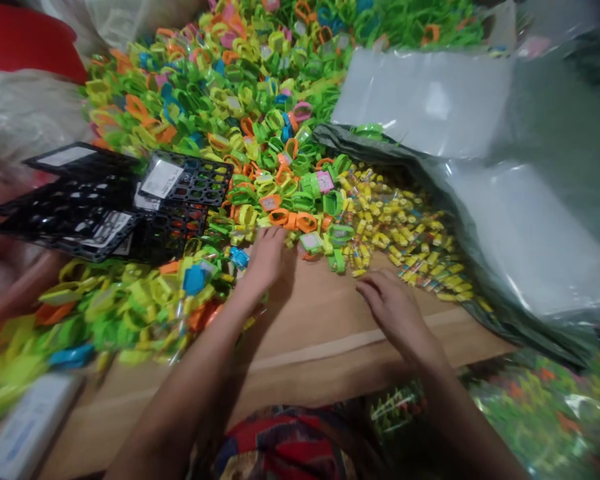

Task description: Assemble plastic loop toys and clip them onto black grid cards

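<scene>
My left hand point(267, 260) is at the near edge of a heap of plastic toy watches point(293, 220) in green, yellow and orange. Its fingers bend down, and their tips are hidden among the pieces. Close to that wrist lies a blue toy watch point(239, 257). My right hand point(390, 303) hovers low over the brown tabletop point(320, 313), its fingers curled together. Just beyond its fingertips is a small yellow-ended tube point(359, 273), at the border of a pile of similar tubes point(405, 227). Whether these fingers pinch anything is too unclear to see.
Black plastic grid trays point(185, 177) with white labels lie on the heap at left. Stacks of clear plastic bags point(425, 100) are at right, beside a dark green sack edge point(460, 200). A white box point(33, 427) sits front left. A red container point(25, 40) stands behind.
</scene>
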Demonstrator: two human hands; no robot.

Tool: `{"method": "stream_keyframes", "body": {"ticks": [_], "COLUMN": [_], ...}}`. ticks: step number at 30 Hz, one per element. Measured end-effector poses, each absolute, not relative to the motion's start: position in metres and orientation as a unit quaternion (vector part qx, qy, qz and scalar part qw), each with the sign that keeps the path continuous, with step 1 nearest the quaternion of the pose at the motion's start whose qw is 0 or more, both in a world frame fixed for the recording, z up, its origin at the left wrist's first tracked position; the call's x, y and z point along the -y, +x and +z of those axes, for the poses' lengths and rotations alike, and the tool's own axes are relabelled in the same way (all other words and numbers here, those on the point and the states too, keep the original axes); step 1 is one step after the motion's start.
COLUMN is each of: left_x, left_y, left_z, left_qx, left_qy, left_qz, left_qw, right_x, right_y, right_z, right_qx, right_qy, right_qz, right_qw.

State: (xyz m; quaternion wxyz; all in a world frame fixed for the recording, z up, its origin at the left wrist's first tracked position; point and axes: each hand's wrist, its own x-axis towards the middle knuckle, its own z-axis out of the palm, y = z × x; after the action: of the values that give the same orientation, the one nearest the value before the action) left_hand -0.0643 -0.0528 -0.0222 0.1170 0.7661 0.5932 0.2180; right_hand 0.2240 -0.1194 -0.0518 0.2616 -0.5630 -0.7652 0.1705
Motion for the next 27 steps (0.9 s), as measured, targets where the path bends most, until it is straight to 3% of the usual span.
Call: {"method": "stream_keyframes", "body": {"ticks": [7,12,22,27], "left_x": [0.083,0.095,0.051,0.072], "left_y": [-0.077,-0.078,-0.060,-0.060], "left_z": [-0.015,-0.012,-0.012,-0.004], "left_qx": [-0.565,-0.617,-0.584,-0.595], "left_qy": [0.773,0.713,0.786,0.710], "left_qz": [0.238,0.297,0.137,0.280], "left_qw": [0.161,0.152,0.152,0.252], "right_x": [0.130,0.130,0.137,0.143], "right_y": [0.231,0.228,0.210,0.188], "right_z": [-0.064,-0.059,-0.045,-0.043], "right_qx": [0.706,0.721,0.699,0.652], "right_qy": [-0.615,-0.606,-0.591,-0.546], "right_qz": [0.173,0.190,0.215,0.356], "right_qw": [0.305,0.277,0.340,0.388]}}
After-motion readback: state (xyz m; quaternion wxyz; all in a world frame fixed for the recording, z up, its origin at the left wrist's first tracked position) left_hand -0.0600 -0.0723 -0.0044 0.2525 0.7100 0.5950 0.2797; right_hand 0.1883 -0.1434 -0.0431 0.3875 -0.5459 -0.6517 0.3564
